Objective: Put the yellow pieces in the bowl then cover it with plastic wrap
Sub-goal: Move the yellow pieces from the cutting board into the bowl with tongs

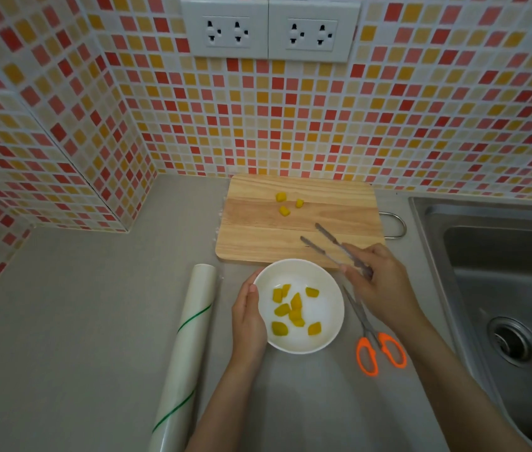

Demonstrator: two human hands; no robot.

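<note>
A white bowl [323, 308] sits on the grey counter in front of a wooden cutting board [258, 230]. Several yellow pieces [294, 309] lie inside the bowl. Three more yellow pieces [285, 203] rest on the far part of the board. My left hand [248, 321] cups the bowl's left rim. My right hand [378, 282] holds metal tongs [326, 243] over the board's near right corner; the tong tips are apart and empty. A roll of plastic wrap [186, 347] lies left of the bowl.
Orange-handled scissors [378, 344] lie right of the bowl, partly under my right forearm. A steel sink [502, 288] fills the right side. The tiled wall with two sockets [271, 31] stands right behind the board. A metal loop [396, 225] juts from the board's right edge.
</note>
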